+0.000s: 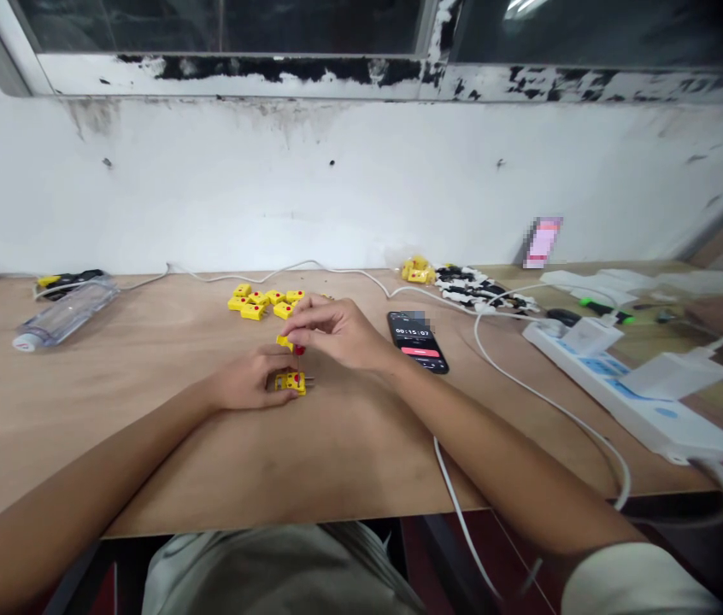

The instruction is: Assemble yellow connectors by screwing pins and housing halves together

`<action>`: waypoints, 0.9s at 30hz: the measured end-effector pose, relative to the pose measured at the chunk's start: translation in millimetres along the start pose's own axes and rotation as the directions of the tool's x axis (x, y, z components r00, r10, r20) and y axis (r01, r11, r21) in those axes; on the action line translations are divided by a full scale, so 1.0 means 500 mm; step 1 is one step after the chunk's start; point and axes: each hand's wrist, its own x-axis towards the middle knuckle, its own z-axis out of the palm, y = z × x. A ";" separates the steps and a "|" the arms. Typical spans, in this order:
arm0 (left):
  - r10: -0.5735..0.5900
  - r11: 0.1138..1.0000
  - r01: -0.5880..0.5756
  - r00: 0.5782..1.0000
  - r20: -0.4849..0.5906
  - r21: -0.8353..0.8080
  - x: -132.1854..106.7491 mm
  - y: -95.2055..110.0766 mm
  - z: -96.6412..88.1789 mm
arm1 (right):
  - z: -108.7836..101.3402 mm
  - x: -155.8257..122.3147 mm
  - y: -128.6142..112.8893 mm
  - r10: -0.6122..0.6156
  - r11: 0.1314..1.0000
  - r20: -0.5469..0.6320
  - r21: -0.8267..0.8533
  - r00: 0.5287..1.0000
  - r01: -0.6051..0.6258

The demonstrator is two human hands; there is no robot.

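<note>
Now, the left hand (246,382) grips a chunky, red-dotted yellow plastic block (290,383) on the smooth wooden table (361,461), while the right hand (336,331) pinches a small yellow piece (285,342) just above it.

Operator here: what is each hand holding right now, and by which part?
The left hand grips the near left side of a yellow plastic connector with metal prongs. The right hand pinches a small yellow plastic piece by its right end; the exact contact is hidden.
</note>
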 end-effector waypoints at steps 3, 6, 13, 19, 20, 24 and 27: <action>-0.004 1.000 0.004 1.000 -0.016 0.013 0.000 0.002 -0.002 | -0.005 0.002 -0.003 0.057 0.998 0.037 0.040 0.998 -0.058; -0.019 1.000 0.019 1.000 -0.011 0.013 -0.001 0.003 -0.003 | -0.005 0.002 -0.005 0.074 0.988 0.122 0.125 0.990 -0.090; -0.019 1.000 0.019 1.000 0.017 0.004 0.003 0.005 -0.004 | 0.000 -0.003 -0.008 -0.004 0.997 0.088 0.077 0.996 -0.003; -0.010 1.000 0.010 1.000 0.009 0.010 0.003 0.008 -0.005 | -0.002 -0.004 -0.004 -0.046 0.998 0.001 -0.037 0.999 0.046; -0.009 1.000 0.009 1.000 0.009 0.009 0.002 0.007 -0.005 | -0.003 -0.003 -0.003 -0.010 1.000 0.011 -0.006 1.000 0.010; 0.013 1.000 -0.013 1.000 0.015 0.021 0.002 0.002 -0.004 | -0.008 -0.002 0.000 0.069 0.991 0.080 0.107 0.994 -0.077; 0.022 0.999 -0.023 1.000 0.019 0.025 0.002 -0.003 -0.002 | -0.011 -0.004 0.004 0.047 0.991 0.094 0.119 0.994 -0.058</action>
